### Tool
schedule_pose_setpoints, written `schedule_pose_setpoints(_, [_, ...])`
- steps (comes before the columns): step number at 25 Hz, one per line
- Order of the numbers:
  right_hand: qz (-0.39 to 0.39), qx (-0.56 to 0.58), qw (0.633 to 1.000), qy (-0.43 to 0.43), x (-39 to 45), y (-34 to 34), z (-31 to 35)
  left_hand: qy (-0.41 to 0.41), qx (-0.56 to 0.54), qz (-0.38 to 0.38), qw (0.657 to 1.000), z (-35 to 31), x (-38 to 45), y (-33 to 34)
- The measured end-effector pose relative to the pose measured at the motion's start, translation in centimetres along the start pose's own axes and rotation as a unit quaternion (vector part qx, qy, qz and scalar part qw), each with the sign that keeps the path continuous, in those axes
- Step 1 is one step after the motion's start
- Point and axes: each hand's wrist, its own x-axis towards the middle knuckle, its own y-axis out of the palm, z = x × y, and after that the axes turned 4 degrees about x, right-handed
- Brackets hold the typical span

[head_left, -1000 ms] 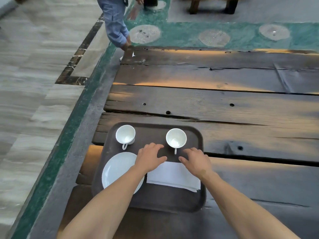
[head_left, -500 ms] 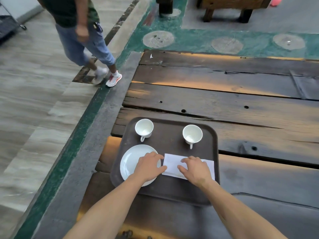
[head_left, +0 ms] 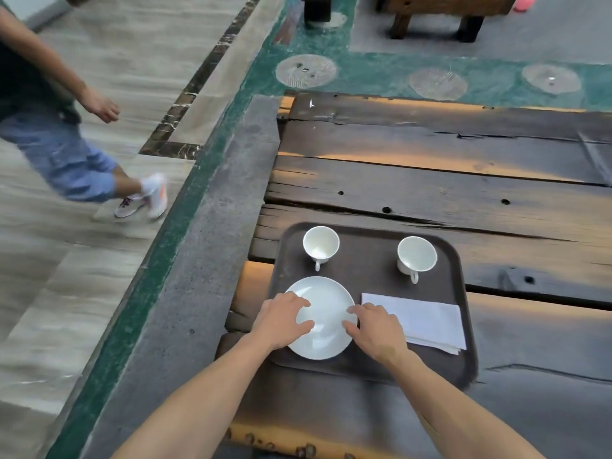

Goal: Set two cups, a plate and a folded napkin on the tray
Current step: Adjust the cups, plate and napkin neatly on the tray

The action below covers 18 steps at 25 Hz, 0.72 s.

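Note:
A dark brown tray [head_left: 364, 256] lies on the near left part of a wooden table. Two white cups stand upright at its far side, the left cup [head_left: 320, 244] and the right cup [head_left: 416, 255], each handle pointing toward me. A white plate [head_left: 326, 313] sits at the tray's near left, and a folded white napkin [head_left: 424, 318] lies to its right. My left hand [head_left: 281, 321] holds the plate's left rim and my right hand [head_left: 376, 327] holds its right rim, fingers reaching over the plate from both sides.
The rough plank table [head_left: 447, 180] stretches far and right of the tray. A person in blue shorts and white shoes [head_left: 66, 154] walks on the floor at the left. A wooden bench [head_left: 437, 11] stands at the back.
Both my hands left the napkin and moved left onto the plate's two sides. The person on the left walked closer toward me.

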Motion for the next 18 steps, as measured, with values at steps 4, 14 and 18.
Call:
schedule_pose_setpoints(4, [-0.007,0.017,1.0,0.026,0.1,1.0,1.5,0.011,0.013,-0.002,1.0,3.1,-0.1,-0.7])
schedule_pose_setpoints(14, [0.046,0.024,0.994,0.093,-0.2,1.7,1.3,0.042,0.08,0.047,0.995,5.9,-0.1,0.2])
schedule_pose_setpoints(18, [0.065,0.029,0.993,0.099,0.2,1.7,1.5,0.043,0.092,0.05,0.994,5.6,0.1,0.8])
